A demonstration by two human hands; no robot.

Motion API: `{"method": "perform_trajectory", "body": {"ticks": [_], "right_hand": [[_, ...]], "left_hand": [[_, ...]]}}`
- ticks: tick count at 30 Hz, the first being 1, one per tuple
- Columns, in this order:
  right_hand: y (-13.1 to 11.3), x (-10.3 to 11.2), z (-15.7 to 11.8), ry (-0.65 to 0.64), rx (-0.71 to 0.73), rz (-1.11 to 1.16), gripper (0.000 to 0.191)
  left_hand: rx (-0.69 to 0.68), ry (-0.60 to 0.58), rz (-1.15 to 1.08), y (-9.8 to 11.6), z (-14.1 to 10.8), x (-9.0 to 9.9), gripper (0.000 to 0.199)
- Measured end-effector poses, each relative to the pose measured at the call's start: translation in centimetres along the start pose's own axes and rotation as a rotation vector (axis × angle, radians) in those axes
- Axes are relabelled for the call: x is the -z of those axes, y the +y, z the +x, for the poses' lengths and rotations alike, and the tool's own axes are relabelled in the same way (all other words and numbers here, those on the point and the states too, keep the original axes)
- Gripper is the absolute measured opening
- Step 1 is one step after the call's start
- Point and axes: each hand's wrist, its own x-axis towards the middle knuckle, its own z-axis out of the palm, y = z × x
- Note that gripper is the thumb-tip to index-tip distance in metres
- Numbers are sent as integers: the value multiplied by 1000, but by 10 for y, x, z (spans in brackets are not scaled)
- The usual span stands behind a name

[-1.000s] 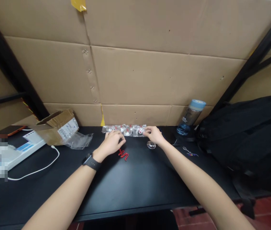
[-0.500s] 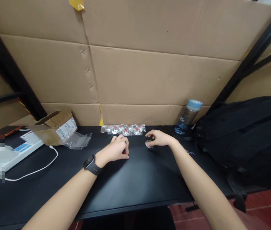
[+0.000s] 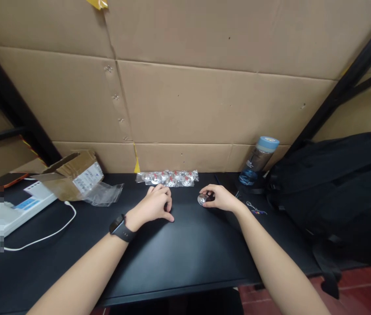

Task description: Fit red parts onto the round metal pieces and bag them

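My right hand (image 3: 220, 197) pinches a small, shiny round disc (image 3: 201, 199), silvery or clear, between thumb and fingers at the black tabletop (image 3: 178, 253). To its left, my left hand (image 3: 155, 204), with a dark watch (image 3: 122, 227) on the wrist, rests on the table. Its fingers are bent and the thumb stands apart from them; I see nothing held between, though the palm side is hidden. Just beyond both hands lies a row of several clear packets (image 3: 171, 178), holding silvery round pieces with red marks.
An open cardboard box (image 3: 70, 175), a clear plastic bag (image 3: 106, 194), a white power strip (image 3: 31, 210) and a white cable (image 3: 46, 238) lie left. At right are a water bottle (image 3: 258, 162), a small keyring-like item (image 3: 255, 209) and a black backpack (image 3: 342, 188). Cardboard (image 3: 185, 109) walls the back.
My right hand has come down slightly and closed more fully around the disc. My left thumb has spread from the fingers, and the red bit seen beside it no longer shows.
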Motion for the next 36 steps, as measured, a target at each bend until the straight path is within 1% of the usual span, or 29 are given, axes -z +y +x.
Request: {"method": "perform_trajectory", "body": {"ticks": [3,5,11,15,18,22,26,28,31,36], "right_hand": [[-4,5,-3,42,1,21,41],[-7,8,-3,72,9,25,40],[-22,13,-6,82,62,32,35],[-33,11,-7,61,95,64,33],[-41,5,-7,60,115,121,34],[-51,-8,-6,121,126,265,34],[-57,-23,-5,171,135,482,36],[-60,-31,-6,177,152,587,37],[-66,-41,-7,192,171,678,37],[-78,-54,-9,265,182,684,39]], "left_hand": [[7,15,7,0,0,1,45],[9,20,9,-1,0,1,45],[-39,-14,-5,-2,1,-1,31],[-76,-8,-21,7,0,-1,19],[-72,27,-63,18,-1,2,14],[39,103,-223,29,1,2,16],[137,201,-480,30,5,-3,20],[164,246,-563,28,7,-7,21],[189,301,-556,28,9,-9,14],[162,365,-466,36,7,-8,10]]}}
